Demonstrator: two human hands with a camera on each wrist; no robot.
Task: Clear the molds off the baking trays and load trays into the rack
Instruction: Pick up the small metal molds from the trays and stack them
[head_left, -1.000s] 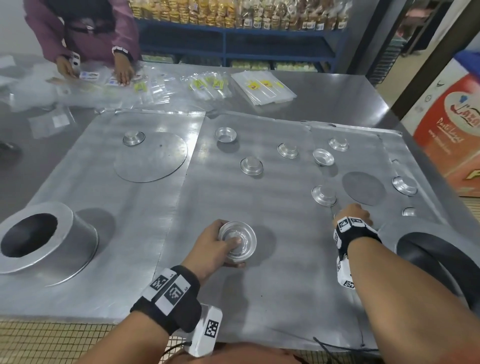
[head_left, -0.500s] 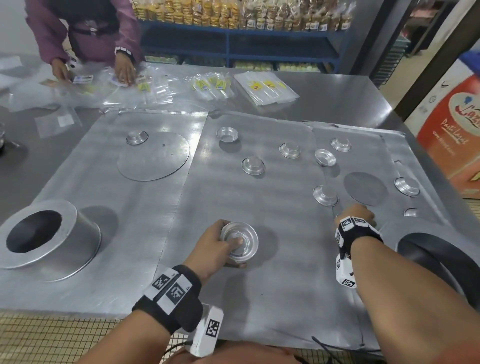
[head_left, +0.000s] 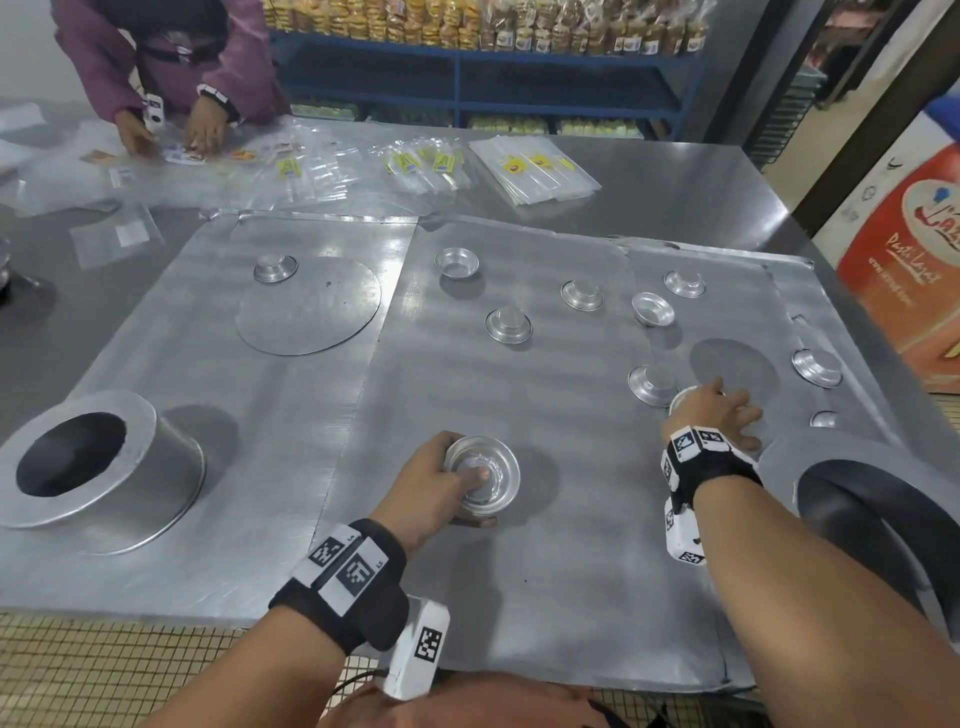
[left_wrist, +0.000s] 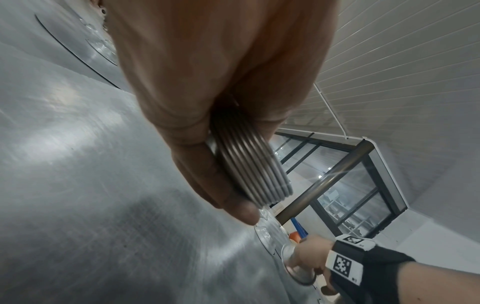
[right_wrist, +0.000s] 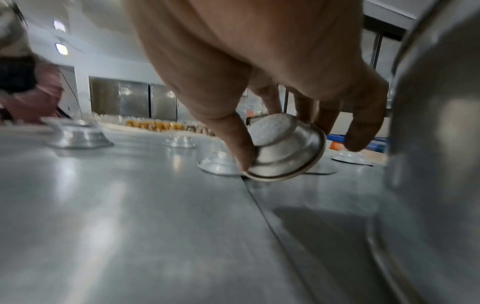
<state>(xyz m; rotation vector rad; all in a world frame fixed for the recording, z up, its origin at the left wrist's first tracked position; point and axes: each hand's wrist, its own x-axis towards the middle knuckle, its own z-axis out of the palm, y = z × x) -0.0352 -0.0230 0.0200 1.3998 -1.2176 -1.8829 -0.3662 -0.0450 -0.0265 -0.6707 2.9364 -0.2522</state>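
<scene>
The left hand (head_left: 436, 480) holds a stack of small metal molds (head_left: 482, 475) over the middle baking tray (head_left: 519, 597). The right hand (head_left: 714, 415) pinches one small mold (right_wrist: 284, 148), tipped up at the tray's right edge

Steel table (head_left: 675, 197), grey top. Directly on it: three flat baking trays side by side, left tray (head_left: 218, 415), mid tray (head_left: 467, 395), rt tray (head_left: 737, 291), edges overlapping. Far side: clear plastic bags (head_left: 535, 169) w/ yellow labels, loose and stacked. One small clear bag (head_left: 117, 236) by left tray's far corner.
</scene>
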